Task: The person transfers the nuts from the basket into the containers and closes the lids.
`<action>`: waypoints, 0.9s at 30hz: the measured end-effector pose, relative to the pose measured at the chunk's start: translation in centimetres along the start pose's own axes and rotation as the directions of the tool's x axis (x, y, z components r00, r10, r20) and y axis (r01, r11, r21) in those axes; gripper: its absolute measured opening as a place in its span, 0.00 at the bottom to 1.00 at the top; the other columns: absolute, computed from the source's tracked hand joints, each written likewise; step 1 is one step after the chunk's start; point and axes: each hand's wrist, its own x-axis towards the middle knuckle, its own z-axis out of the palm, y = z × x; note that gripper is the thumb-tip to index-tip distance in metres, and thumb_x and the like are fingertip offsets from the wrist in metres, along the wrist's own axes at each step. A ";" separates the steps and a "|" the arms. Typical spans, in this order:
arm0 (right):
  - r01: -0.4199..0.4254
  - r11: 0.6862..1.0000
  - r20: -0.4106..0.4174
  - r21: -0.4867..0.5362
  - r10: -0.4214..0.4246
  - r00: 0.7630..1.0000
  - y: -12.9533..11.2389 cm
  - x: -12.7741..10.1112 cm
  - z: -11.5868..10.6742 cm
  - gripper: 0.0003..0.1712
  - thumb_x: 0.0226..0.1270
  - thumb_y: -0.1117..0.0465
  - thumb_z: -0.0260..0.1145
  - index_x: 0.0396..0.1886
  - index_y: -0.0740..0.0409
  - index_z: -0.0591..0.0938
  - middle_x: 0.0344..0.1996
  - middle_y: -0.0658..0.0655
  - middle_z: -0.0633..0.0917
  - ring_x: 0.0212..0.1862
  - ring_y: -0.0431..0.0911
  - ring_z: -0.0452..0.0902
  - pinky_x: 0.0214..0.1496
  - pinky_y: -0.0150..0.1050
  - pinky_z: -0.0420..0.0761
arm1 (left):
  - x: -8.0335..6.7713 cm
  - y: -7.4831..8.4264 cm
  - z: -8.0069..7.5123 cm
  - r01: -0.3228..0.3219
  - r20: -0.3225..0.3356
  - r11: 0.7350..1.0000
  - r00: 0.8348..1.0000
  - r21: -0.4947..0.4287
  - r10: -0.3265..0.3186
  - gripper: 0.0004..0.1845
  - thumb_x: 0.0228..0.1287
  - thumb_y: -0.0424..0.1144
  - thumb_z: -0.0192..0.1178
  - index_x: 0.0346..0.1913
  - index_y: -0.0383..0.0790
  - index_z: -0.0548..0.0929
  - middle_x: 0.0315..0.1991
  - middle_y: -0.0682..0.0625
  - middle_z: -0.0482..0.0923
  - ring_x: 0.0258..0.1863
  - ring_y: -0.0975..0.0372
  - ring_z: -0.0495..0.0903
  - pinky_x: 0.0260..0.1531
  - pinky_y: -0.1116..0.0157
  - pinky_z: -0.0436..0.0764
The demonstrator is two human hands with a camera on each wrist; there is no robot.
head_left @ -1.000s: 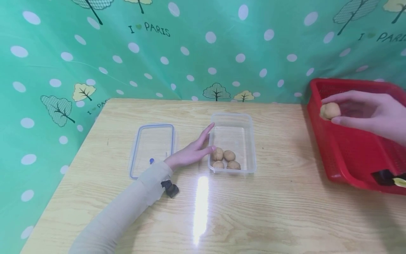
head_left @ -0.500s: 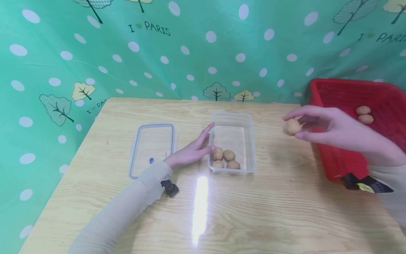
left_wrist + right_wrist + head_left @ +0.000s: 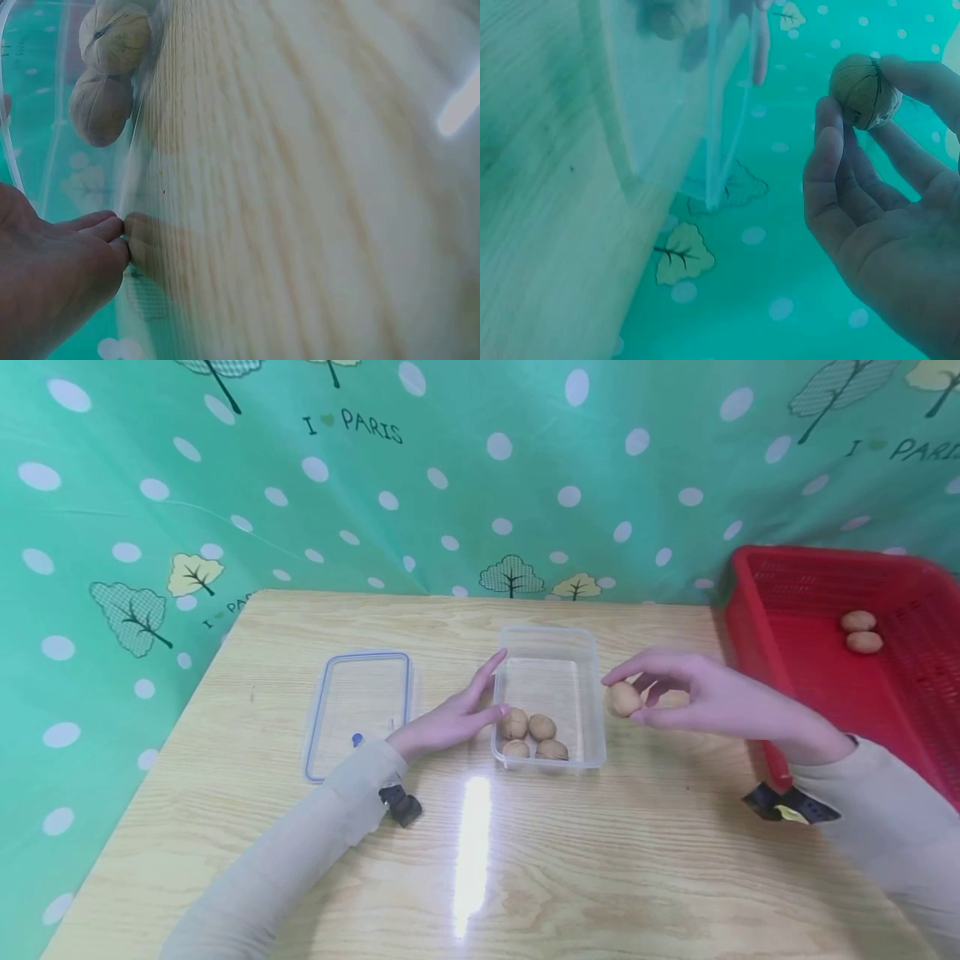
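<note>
Between thumb and fingers my right hand pinches a walnut, just off the right wall of a clear plastic container. In the right wrist view the walnut shows its seam, held at the fingertips. Several walnuts lie at the near end inside the container. My left hand rests against the container's left side, fingers extended and thumb at the rim. The left wrist view shows that hand with two walnuts behind the clear wall.
A red plastic basket stands at the right, two walnuts on its floor. To the left lies a clear lid with a blue seal, partly behind the left forearm. A green patterned cloth hangs along the table's back edge.
My right hand has carried the walnut leftward from over the red basket to beside the container. Two walnuts in the basket have come into view. The left hand has stayed in place.
</note>
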 end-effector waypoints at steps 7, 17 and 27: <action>-0.030 0.999 0.065 0.018 0.029 0.997 0.8 1.5 1.6 0.21 0.59 0.70 0.69 0.54 0.57 0.81 0.48 0.49 0.83 0.42 0.46 0.79 0.42 0.37 0.83 | -0.7 1.6 -0.2 0.006 0.009 1.000 1.000 -0.009 -0.006 0.42 0.75 0.42 0.49 0.77 0.52 0.31 0.77 0.43 0.32 0.73 0.48 0.44 0.70 0.50 0.50; -0.061 0.998 0.133 0.019 0.058 0.989 2.6 2.7 3.6 0.22 0.61 0.66 0.69 0.56 0.55 0.81 0.53 0.50 0.81 0.52 0.45 0.74 0.54 0.50 0.76 | 0.1 -0.7 0.2 -0.014 -0.014 1.000 1.000 -0.003 0.014 0.43 0.73 0.49 0.50 0.76 0.64 0.32 0.77 0.51 0.32 0.73 0.53 0.45 0.70 0.52 0.50; 0.055 0.990 0.056 -0.127 -0.049 0.997 4.3 2.8 5.7 0.21 0.54 0.69 0.72 0.51 0.58 0.83 0.49 0.50 0.82 0.55 0.50 0.72 0.58 0.54 0.70 | 0.1 -0.7 0.0 0.001 -0.012 1.000 1.000 0.008 -0.001 0.41 0.74 0.50 0.49 0.75 0.68 0.32 0.77 0.49 0.33 0.73 0.53 0.45 0.69 0.50 0.51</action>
